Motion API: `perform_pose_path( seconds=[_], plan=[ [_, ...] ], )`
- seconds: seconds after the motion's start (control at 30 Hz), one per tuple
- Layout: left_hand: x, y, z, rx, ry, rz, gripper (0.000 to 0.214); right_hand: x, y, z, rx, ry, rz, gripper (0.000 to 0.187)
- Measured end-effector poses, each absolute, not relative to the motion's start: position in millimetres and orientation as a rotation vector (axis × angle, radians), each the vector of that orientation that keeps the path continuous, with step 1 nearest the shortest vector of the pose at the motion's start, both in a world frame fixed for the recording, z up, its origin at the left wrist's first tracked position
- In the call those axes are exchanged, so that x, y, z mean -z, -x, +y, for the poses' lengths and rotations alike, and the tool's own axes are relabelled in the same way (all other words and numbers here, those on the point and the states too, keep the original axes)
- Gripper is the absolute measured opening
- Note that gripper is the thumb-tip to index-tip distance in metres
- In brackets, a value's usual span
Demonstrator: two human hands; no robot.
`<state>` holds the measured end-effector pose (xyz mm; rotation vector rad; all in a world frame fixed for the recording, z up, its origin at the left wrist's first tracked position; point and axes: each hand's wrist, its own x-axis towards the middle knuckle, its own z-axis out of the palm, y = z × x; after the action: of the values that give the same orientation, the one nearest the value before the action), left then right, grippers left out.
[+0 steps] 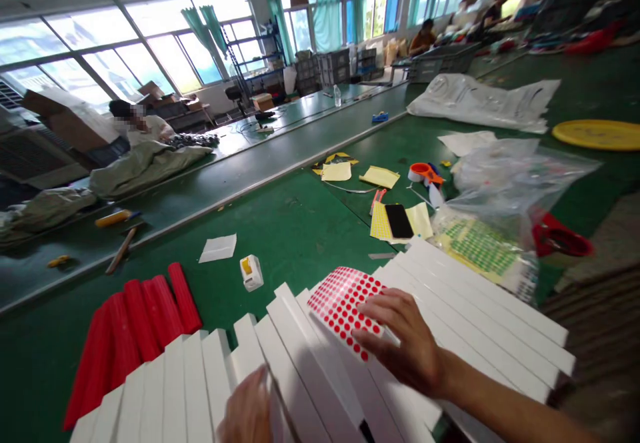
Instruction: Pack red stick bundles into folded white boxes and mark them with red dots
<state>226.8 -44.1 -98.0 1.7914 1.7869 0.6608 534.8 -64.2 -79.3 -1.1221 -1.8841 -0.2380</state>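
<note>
a sheet of red dot stickers (343, 309) lies tilted under the right hand (400, 343), on fanned long white strips (480, 316) running to the left hand (245, 409).

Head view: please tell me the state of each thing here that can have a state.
White bars: fanned, overlapping.
Red dot sheet: lying tilted on the bars.
Right hand: open, on the sheet.
Left hand: against the bars.
Red bars: fanned, overlapping.
Black phone: lying flat, dark.
Clear plastic bag: crumpled.

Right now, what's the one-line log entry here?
left hand: on white strips | right hand: on red dot sticker sheet
</note>
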Motion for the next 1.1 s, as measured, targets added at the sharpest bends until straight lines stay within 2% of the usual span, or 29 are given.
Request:
perform_pose_path(
  seconds=[0.07,0.13,0.2,0.27,0.33,0.4,0.47,0.57,0.7,0.93,1.1],
  plan=[
    [88.4,-251.0,-43.8,-0.576,-1.443,1.564,0.07,59.8,-517.7,-89.3,0.098,1.119,-1.851,0.041],
    [80.7,-272.2,-44.9,-0.502,-1.033,1.196,0.082,46.2,-512.0,-106.1,0.005,1.078,-1.889,0.045],
    [75.6,-286.5,-47.2,-0.472,-0.685,0.838,0.073,40.4,-514.1,-118.1,0.001,0.987,-2.016,0.041],
    [72.4,-293.8,-50.9,-0.522,-0.582,0.688,0.053,40.9,-519.5,-127.8,0.073,0.909,-2.148,0.037],
    [70.7,-296.8,-55.0,-0.623,-0.565,0.664,0.04,44.3,-523.2,-136.1,0.149,0.918,-2.162,0.042],
    [69.6,-298.4,-58.3,-0.732,-0.543,0.677,0.037,47.8,-522.0,-142.3,0.033,1.086,-1.955,0.05],
    [68.8,-300.2,-60.9,-0.819,-0.504,0.695,0.036,49.4,-515.6,-145.2,-0.314,1.266,-1.506,0.049],
    [69.1,-303.2,-64.6,-0.898,-0.442,0.733,0.041,45.7,-501.2,-143.9,-0.947,1.253,-0.755,0.034],
    [73.7,-305.1,-70.2,-0.949,-0.369,0.757,0.045,32.1,-486.1,-136.2,-1.414,1.054,-0.327,0.03],
    [81.7,-299.7,-82.7,-0.927,-0.475,0.806,0.04,20.0,-480.4,-125.2,-1.585,0.927,-0.271,0.02],
    [79.5,-285.6,-77.0,-0.908,-0.693,1.108,0.062,18.6,-481.5,-128.0,-1.54,0.964,-0.346,0.022]
  ],
)
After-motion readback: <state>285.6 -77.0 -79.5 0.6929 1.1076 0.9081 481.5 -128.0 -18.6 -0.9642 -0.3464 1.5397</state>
